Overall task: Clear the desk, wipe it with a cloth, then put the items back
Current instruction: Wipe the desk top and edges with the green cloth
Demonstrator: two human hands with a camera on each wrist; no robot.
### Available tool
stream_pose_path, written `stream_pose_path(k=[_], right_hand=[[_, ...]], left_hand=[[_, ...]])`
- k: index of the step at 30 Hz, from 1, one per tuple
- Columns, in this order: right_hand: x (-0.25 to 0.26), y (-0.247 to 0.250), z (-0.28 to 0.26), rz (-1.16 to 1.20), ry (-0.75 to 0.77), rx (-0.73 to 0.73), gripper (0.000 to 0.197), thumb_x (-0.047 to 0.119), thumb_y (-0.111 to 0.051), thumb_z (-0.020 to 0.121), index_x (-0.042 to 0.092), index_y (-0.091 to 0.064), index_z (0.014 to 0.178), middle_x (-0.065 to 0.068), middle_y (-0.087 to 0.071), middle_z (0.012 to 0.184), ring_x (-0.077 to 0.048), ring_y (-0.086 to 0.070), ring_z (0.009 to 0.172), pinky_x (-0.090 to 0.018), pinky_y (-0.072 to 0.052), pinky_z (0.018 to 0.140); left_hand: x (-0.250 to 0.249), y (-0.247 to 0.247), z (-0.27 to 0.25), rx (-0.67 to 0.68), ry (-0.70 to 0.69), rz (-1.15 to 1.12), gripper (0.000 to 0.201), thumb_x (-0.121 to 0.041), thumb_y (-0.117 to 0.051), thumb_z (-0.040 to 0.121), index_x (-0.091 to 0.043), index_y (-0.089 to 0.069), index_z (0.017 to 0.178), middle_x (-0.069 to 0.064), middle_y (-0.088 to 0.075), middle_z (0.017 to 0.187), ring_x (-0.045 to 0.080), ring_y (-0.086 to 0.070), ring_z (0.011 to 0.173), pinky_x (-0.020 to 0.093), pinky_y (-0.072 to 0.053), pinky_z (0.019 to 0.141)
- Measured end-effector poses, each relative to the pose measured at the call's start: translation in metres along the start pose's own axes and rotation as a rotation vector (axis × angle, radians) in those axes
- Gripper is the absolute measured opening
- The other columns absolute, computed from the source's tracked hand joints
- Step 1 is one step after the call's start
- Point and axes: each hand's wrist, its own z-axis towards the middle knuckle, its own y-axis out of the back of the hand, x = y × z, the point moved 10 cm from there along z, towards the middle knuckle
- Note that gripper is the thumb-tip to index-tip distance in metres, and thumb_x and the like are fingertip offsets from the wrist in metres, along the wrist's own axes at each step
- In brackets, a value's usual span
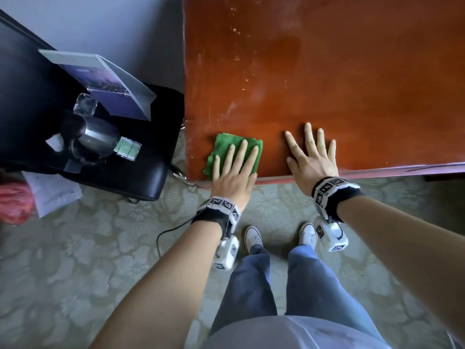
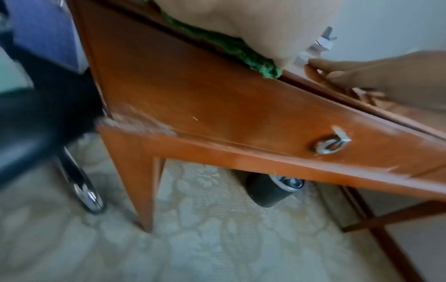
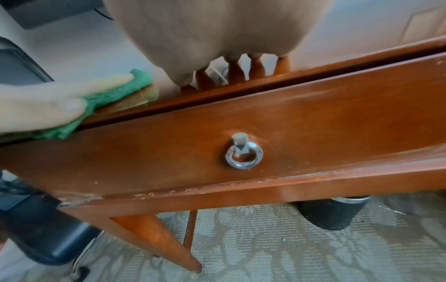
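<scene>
My left hand (image 1: 232, 170) lies flat on the cloth (image 1: 226, 147), fingers straight, and presses it on the desk (image 1: 327, 71) at the near left corner. My right hand (image 1: 312, 157) lies flat too, fingers spread, on the bare wood just beside the cloth. It holds nothing; I think it only steadies me.

The first step looks done. The part of the desk that I can see carries nothing but the cloth and my two hands. The items wait on the black chair (image 1: 141, 177) at the left of the desk: a metal kettle (image 1: 98, 137), a clear glass (image 1: 85, 104), a leaflet stand (image 1: 110, 86) and some small packets (image 1: 128, 148).

The wiping is the step in hand. The cloth sits at the front edge, and in the left wrist view its rim hangs a little over that edge. The wood farther from me shows pale streaks and marks, but I cannot tell if they are dust, wet traces or old scratches, so I cannot say how much of the top is already wiped.

What is left, as I judge it: finish the wipe, put the cloth away, then carry the items from the chair back onto the desk.
</scene>
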Motion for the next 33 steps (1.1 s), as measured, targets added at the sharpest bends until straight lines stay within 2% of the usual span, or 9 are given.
stream_pose_path(k=[3, 7, 11, 13, 18, 22, 28, 31, 33], right_hand=[[-0.001, 0.004, 0.006, -0.008, 0.003, 0.026, 0.06, 0.045, -0.027, 0.102, 0.046, 0.004, 0.154, -0.003, 0.015, 0.164, -0.034, 0.008, 0.15, -0.058, -0.001, 0.119], [-0.012, 0.01, 0.014, -0.034, 0.045, 0.071, 0.06, 0.044, -0.026, 0.103, 0.048, 0.006, 0.153, 0.002, 0.016, 0.164, -0.029, 0.008, 0.151, -0.054, 0.001, 0.12], [-0.041, 0.023, 0.035, 0.003, -0.037, 0.055, 0.061, 0.043, -0.029, 0.102, 0.045, 0.003, 0.154, 0.001, 0.013, 0.165, -0.029, 0.007, 0.151, -0.054, -0.001, 0.121], [-0.052, 0.03, 0.049, 0.002, -0.047, 0.044, 0.061, 0.044, -0.029, 0.102, 0.044, 0.003, 0.155, 0.001, 0.012, 0.165, -0.028, 0.006, 0.151, -0.053, -0.001, 0.121], [-0.06, 0.039, 0.073, -0.023, 0.01, 0.057, 0.062, 0.046, -0.028, 0.102, 0.042, 0.005, 0.155, 0.001, 0.014, 0.164, -0.028, 0.008, 0.151, -0.054, 0.0, 0.121], [-0.064, 0.047, 0.094, -0.034, 0.069, 0.084, 0.062, 0.045, -0.027, 0.102, 0.043, 0.006, 0.154, 0.002, 0.016, 0.164, -0.027, 0.009, 0.151, -0.053, 0.001, 0.121], [-0.098, 0.067, 0.128, -0.027, 0.059, 0.087, 0.063, 0.044, -0.029, 0.102, 0.039, 0.004, 0.156, 0.002, 0.014, 0.164, -0.026, 0.008, 0.152, -0.053, 0.001, 0.121], [-0.136, 0.078, 0.143, 0.025, -0.067, 0.084, 0.066, 0.044, -0.03, 0.102, 0.033, 0.004, 0.157, 0.003, 0.014, 0.164, -0.026, 0.008, 0.152, -0.053, 0.002, 0.12], [-0.15, 0.083, 0.148, 0.026, -0.055, 0.081, 0.066, 0.044, -0.029, 0.102, 0.03, 0.004, 0.157, 0.003, 0.014, 0.164, -0.026, 0.009, 0.151, -0.052, 0.002, 0.121]], left_hand=[[0.047, 0.009, 0.012, 0.018, -0.018, 0.017, 0.06, -0.042, -0.026, 0.104, -0.042, 0.004, 0.156, -0.016, 0.011, 0.164, 0.012, 0.007, 0.152, 0.049, -0.001, 0.123], [0.108, 0.025, 0.037, -0.005, 0.252, -0.045, 0.062, -0.041, -0.031, 0.104, -0.038, 0.001, 0.157, -0.011, 0.007, 0.166, 0.019, 0.002, 0.153, 0.054, -0.007, 0.121], [0.092, 0.022, 0.05, -0.059, 0.466, -0.093, 0.066, -0.043, -0.031, 0.102, -0.033, 0.003, 0.158, -0.004, 0.01, 0.166, 0.024, 0.004, 0.153, 0.059, -0.001, 0.12], [0.056, 0.018, 0.057, -0.047, 0.406, -0.097, 0.067, -0.045, -0.029, 0.102, -0.031, 0.005, 0.158, -0.003, 0.012, 0.166, 0.024, 0.008, 0.153, 0.058, 0.003, 0.12], [-0.063, 0.001, 0.059, 0.036, 0.06, -0.061, 0.066, -0.048, -0.027, 0.098, -0.034, -0.001, 0.158, -0.005, 0.005, 0.166, 0.023, 0.003, 0.153, 0.056, -0.001, 0.12], [-0.057, 0.007, 0.09, 0.07, 0.028, -0.036, 0.063, -0.047, -0.028, 0.102, -0.041, 0.003, 0.156, -0.013, 0.01, 0.165, 0.017, 0.007, 0.153, 0.053, 0.0, 0.121], [0.032, 0.038, 0.151, -0.009, 0.442, -0.127, 0.063, -0.046, -0.028, 0.103, -0.044, 0.008, 0.154, -0.015, 0.015, 0.164, 0.016, 0.007, 0.152, 0.053, 0.0, 0.121], [0.028, 0.037, 0.152, -0.042, 0.607, -0.16, 0.063, -0.046, -0.026, 0.103, -0.039, 0.008, 0.156, -0.01, 0.016, 0.164, 0.02, 0.009, 0.152, 0.057, 0.0, 0.12], [-0.003, 0.031, 0.15, -0.029, 0.607, -0.161, 0.066, -0.047, -0.027, 0.102, -0.035, 0.008, 0.156, -0.006, 0.016, 0.165, 0.022, 0.01, 0.152, 0.058, 0.001, 0.12]])
